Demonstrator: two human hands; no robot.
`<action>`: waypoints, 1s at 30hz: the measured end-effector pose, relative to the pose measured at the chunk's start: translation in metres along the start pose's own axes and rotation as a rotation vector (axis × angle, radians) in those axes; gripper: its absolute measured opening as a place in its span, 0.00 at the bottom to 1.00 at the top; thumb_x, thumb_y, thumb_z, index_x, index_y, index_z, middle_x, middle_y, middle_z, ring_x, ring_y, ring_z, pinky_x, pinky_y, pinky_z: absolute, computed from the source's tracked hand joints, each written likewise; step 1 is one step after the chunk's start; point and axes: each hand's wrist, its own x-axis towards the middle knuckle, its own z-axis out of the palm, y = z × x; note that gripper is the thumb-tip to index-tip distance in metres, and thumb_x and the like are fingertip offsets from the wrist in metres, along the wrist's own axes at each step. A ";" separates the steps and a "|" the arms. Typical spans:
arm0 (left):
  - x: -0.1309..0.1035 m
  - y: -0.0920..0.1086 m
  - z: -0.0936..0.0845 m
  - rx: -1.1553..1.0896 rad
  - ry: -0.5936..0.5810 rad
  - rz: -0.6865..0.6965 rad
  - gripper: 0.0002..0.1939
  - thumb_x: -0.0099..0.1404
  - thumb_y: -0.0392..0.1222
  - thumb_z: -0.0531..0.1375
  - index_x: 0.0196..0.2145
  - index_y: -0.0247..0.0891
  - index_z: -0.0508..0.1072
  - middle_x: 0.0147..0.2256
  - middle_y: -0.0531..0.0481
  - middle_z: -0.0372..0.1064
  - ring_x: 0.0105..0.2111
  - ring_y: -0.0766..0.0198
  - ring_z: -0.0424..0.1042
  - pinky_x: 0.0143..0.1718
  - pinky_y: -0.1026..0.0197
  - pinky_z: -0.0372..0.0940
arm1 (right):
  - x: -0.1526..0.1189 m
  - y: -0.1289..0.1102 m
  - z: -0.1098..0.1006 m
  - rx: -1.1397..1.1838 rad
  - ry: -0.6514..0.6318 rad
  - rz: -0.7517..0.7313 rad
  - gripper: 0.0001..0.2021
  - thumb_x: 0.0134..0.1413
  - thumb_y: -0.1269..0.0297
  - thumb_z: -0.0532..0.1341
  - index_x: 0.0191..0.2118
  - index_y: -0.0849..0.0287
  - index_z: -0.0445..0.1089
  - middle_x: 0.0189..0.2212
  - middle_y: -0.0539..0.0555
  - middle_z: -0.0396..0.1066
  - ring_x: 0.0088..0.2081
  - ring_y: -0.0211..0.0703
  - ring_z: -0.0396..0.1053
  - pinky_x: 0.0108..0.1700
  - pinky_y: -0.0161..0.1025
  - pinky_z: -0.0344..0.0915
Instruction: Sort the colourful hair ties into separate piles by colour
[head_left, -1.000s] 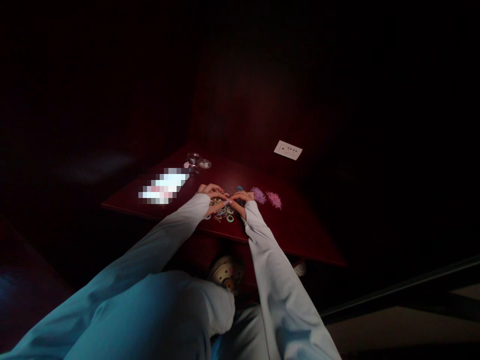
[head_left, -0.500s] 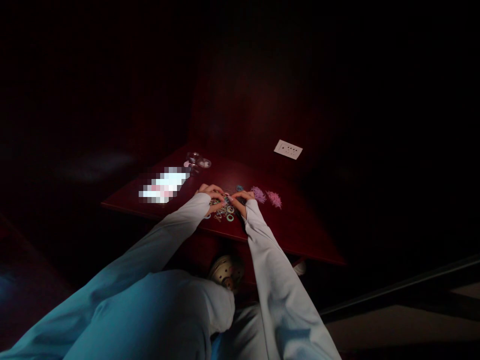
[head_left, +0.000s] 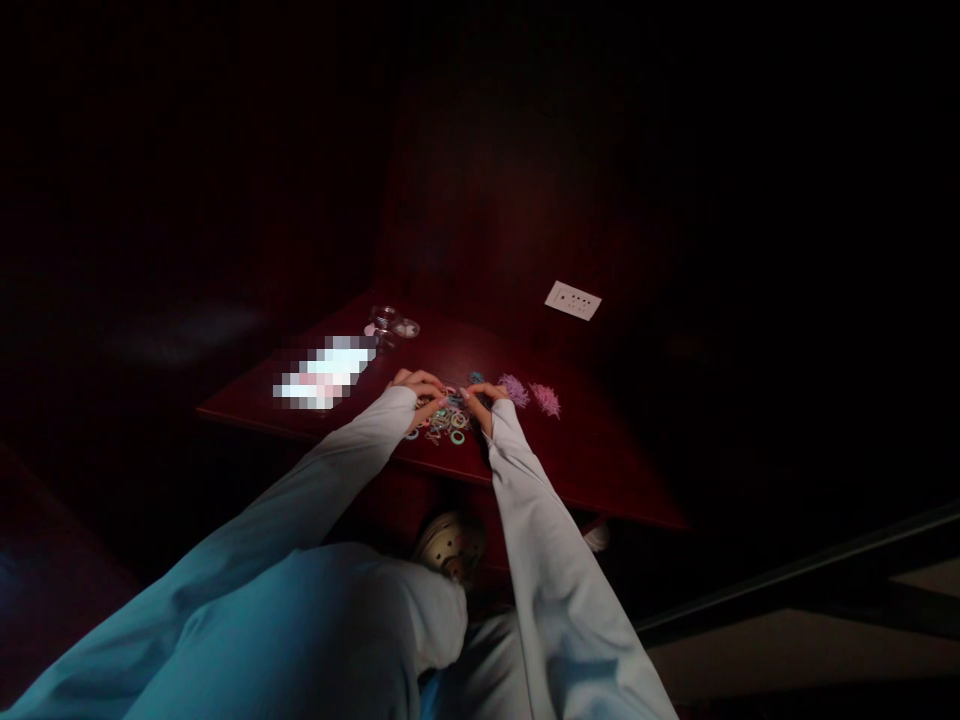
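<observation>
My left hand [head_left: 421, 388] is bent over a pile of small coloured rings [head_left: 448, 424] that look like hair ties, its thumb and fingers closed close together. Opposite it, my right hand [head_left: 485, 397] has its fingertips pinched at the far side of the same pile. What either hand holds is too small and dark to make out. Green, pink, blue and pale rings show below and between the hands. Just beyond my right hand lie a small teal bunch [head_left: 477, 377], a purple bunch [head_left: 514, 390] and a pink bunch [head_left: 545, 399] of thin strands or bands.
All this lies on a dark red table [head_left: 600, 465]. To the left is a bright, blurred-out screen or sheet [head_left: 324, 374]. Clear round containers [head_left: 385, 322] stand behind it. A white socket plate [head_left: 573, 300] is on the wall. Below the table edge shows a clog [head_left: 450, 545].
My fingertips have drawn slightly apart above the pile, uncovering a little more of the rings. The view has shifted slightly. The coloured bunches lie as before.
</observation>
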 end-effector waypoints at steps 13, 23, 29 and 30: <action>0.000 -0.002 -0.001 0.003 0.017 -0.020 0.05 0.65 0.46 0.68 0.32 0.48 0.84 0.45 0.52 0.80 0.48 0.53 0.69 0.53 0.51 0.66 | 0.019 -0.001 -0.011 -0.319 0.291 0.179 0.15 0.63 0.47 0.64 0.37 0.52 0.81 0.45 0.56 0.75 0.53 0.56 0.60 0.57 0.50 0.52; -0.002 -0.004 0.002 0.040 0.070 0.031 0.04 0.66 0.45 0.69 0.33 0.49 0.85 0.44 0.53 0.81 0.46 0.55 0.68 0.50 0.52 0.65 | 0.051 0.007 0.004 -0.716 0.199 0.162 0.13 0.67 0.56 0.61 0.41 0.55 0.83 0.52 0.60 0.74 0.57 0.61 0.59 0.56 0.54 0.50; -0.003 -0.006 0.000 0.034 0.063 0.021 0.07 0.67 0.49 0.67 0.33 0.49 0.85 0.45 0.53 0.80 0.47 0.54 0.67 0.51 0.51 0.64 | 0.041 0.003 0.002 -0.580 0.329 0.237 0.19 0.70 0.54 0.56 0.40 0.56 0.83 0.52 0.61 0.74 0.56 0.62 0.57 0.54 0.53 0.50; -0.003 -0.006 0.000 0.030 0.060 0.022 0.07 0.68 0.48 0.67 0.33 0.49 0.84 0.45 0.53 0.80 0.47 0.54 0.67 0.51 0.51 0.64 | 0.036 0.000 0.001 -0.538 0.343 0.227 0.20 0.71 0.53 0.55 0.40 0.54 0.83 0.51 0.60 0.75 0.55 0.61 0.57 0.54 0.53 0.50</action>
